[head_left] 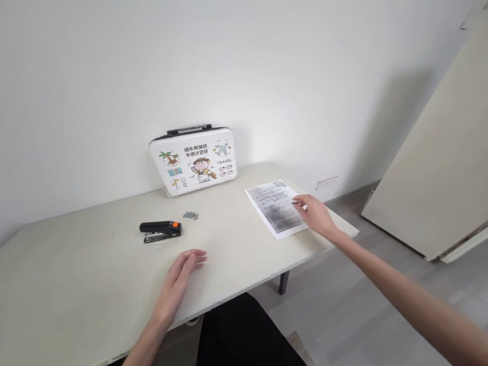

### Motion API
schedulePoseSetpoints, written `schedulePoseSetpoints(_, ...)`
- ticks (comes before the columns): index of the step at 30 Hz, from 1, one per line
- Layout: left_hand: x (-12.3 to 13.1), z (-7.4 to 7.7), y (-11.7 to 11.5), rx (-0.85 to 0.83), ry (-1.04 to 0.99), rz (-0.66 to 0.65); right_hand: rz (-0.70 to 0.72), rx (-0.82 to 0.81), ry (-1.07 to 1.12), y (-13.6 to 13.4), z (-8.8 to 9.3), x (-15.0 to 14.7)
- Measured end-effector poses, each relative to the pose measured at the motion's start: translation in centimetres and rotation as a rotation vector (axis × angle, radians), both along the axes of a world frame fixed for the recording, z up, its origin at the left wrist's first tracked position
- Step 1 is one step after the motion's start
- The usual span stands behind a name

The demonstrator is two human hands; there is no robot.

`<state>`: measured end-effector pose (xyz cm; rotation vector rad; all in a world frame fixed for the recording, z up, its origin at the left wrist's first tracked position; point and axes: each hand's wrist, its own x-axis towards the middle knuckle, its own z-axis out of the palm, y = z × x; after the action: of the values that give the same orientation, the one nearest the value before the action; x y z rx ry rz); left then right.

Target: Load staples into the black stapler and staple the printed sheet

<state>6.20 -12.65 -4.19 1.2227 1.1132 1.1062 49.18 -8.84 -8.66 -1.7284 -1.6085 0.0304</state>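
Note:
My right hand (315, 215) is over the right edge of a printed sheet of paper (273, 206), its fingers loosely bent with a gap by the thumb. The sheet lies flat near the table's right end, and contact with the fingertips is hard to make out. My left hand (182, 272) is low over the front of the table, fingers loosely stretched and nothing in them. Beyond it lies a black stapler (161, 230) with an orange patch. Several short strips of staples (191, 216) are just right of the stapler.
A white case (194, 162) with cartoon prints and a black handle stands against the wall at the back of the pale table (84, 279). On the right, a large pale panel (447, 146) rises from the grey floor. My dark-clothed leg (242, 344) is below the front edge.

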Motion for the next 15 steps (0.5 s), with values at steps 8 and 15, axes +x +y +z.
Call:
schedulePoseSetpoints(8, -3.5, -0.7, 0.0, 0.079, 0.164, 0.002, -0.261, -0.138, 0.003, 2.6, -3.1, 7.7)
schedulePoseSetpoints(15, -3.3, -0.8, -0.3, 0.099, 0.223, -0.003, -0.256, -0.132, -0.07, 2.0, -3.8, 7.0)
